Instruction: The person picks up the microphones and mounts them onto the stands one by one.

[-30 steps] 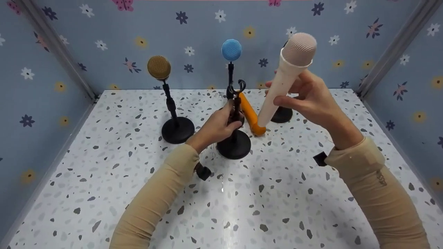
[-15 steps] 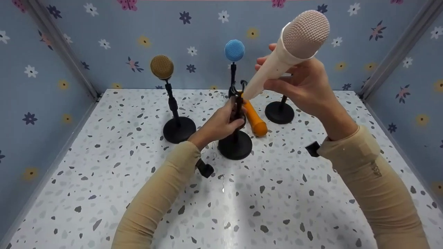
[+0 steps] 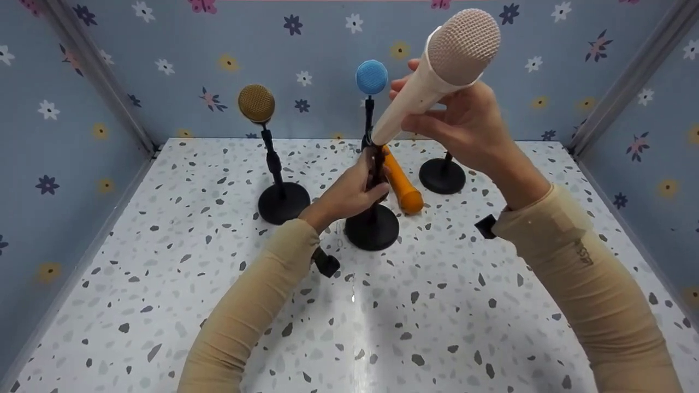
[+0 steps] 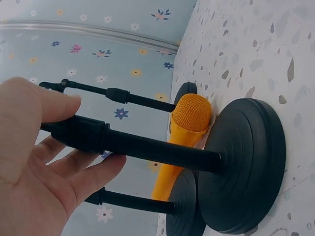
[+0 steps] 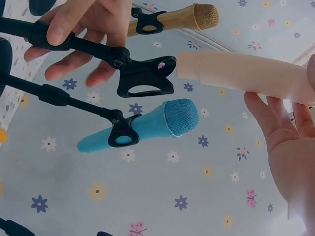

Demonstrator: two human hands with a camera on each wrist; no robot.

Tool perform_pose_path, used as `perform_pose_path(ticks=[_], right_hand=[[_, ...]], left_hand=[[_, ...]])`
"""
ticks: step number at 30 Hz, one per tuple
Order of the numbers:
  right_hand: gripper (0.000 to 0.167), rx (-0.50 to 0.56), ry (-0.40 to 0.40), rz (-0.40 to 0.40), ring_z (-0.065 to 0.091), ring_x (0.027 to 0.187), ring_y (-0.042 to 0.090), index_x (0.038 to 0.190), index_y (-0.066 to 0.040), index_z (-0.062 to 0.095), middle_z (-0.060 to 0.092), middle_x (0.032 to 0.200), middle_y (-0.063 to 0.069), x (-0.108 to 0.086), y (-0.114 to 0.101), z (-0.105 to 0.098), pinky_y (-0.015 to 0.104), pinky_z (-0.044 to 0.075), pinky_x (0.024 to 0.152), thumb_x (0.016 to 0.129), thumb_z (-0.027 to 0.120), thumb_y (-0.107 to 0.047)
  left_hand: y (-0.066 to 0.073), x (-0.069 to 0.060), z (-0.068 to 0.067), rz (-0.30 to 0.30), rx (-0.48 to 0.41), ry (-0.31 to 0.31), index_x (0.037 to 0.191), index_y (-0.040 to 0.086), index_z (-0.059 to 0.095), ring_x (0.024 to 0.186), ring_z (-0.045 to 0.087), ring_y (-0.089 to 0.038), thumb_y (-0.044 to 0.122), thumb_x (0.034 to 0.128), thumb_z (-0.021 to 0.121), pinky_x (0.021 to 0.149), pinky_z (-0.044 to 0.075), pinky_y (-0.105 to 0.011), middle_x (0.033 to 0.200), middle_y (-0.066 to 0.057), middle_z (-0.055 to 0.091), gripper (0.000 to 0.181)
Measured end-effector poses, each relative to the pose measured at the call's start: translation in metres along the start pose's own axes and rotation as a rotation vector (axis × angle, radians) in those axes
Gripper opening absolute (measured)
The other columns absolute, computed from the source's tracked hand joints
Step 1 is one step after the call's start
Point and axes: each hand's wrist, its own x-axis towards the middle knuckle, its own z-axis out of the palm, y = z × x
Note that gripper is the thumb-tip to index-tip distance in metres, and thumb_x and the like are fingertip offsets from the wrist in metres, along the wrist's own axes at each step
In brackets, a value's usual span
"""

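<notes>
My right hand point(image 3: 467, 131) holds a white microphone point(image 3: 412, 103) by its handle, mesh head up and tilted right. Its tail end is right at the mouth of a black clip point(image 5: 147, 76) on top of a microphone stand point(image 3: 372, 228); whether they touch I cannot tell. My left hand point(image 3: 349, 191) grips that stand's pole, thumb on one side and fingers on the other, as the left wrist view shows. The stand's round base point(image 4: 243, 164) rests on the table. Behind the stand lies an orange microphone point(image 3: 403, 185).
A gold microphone point(image 3: 256, 103) sits on a stand at the left. Behind the gripped stand, a blue microphone point(image 5: 162, 120) rests in another stand's clip. A further stand base point(image 3: 442, 176) is at the back right. Flowered walls enclose the speckled table point(image 3: 218, 262).
My right hand has brought the white microphone leftward and up, its tail end now at the clip of the gripped stand. The left hand keeps its grip on the pole.
</notes>
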Motion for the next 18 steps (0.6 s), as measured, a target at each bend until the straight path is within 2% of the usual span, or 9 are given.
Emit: perform_pose_path(ticks=[2,5,8,13,15,18], right_hand=[[0.053,-0.009,-0.010,0.000,0.061,0.123,0.033,0.138,0.007,0.049,0.063,0.130,0.021,0.001,0.002,0.000,0.049,0.048,0.104,0.090,0.070,0.009],[0.055,-0.040,-0.031,0.006,0.059,0.125,0.032,0.140,0.007,0.047,0.062,0.131,0.019,0.001,0.005,0.000,0.049,0.049,0.103,0.090,0.071,0.006],[0.058,-0.092,-0.059,0.013,0.057,0.127,0.030,0.142,0.006,0.046,0.062,0.133,0.016,0.001,0.006,0.000,0.048,0.051,0.101,0.091,0.072,0.003],[0.058,-0.139,-0.092,0.009,0.058,0.127,0.029,0.142,0.006,0.047,0.063,0.133,0.014,0.002,0.008,0.000,0.046,0.053,0.097,0.091,0.074,0.002],[0.058,-0.157,-0.109,-0.003,0.058,0.127,0.028,0.142,0.007,0.046,0.063,0.133,0.014,0.003,0.009,0.000,0.044,0.054,0.097,0.091,0.073,0.003],[0.059,-0.195,-0.151,-0.025,0.057,0.128,0.026,0.144,0.008,0.043,0.063,0.133,0.014,0.003,0.011,0.000,0.042,0.054,0.097,0.092,0.071,0.004]], left_hand=[[0.001,0.001,0.000,-0.024,-0.087,0.014,0.153,0.002,0.023,0.114,0.057,-0.021,0.020,0.1044,0.059,0.099,0.048,-0.035,0.130,-0.013,0.056,0.063],[0.004,0.003,-0.001,-0.059,-0.270,0.069,0.151,0.003,0.031,0.119,0.060,-0.022,0.022,0.1041,0.060,0.105,0.047,-0.038,0.133,-0.013,0.058,0.058],[0.008,0.004,-0.003,-0.089,-0.433,0.104,0.147,0.005,0.042,0.116,0.063,-0.026,0.023,0.1037,0.061,0.106,0.046,-0.044,0.132,-0.015,0.060,0.050],[0.013,0.004,-0.007,-0.150,-0.577,0.102,0.134,0.006,0.056,0.117,0.060,-0.035,0.027,0.1047,0.059,0.104,0.046,-0.050,0.126,-0.017,0.065,0.036],[0.015,0.004,-0.008,-0.164,-0.621,0.104,0.131,0.004,0.059,0.121,0.058,-0.039,0.024,0.1047,0.059,0.105,0.045,-0.051,0.126,-0.019,0.065,0.033],[0.018,0.004,-0.008,-0.173,-0.671,0.107,0.128,0.001,0.059,0.124,0.058,-0.039,0.020,0.1044,0.059,0.107,0.045,-0.049,0.127,-0.020,0.065,0.030]])
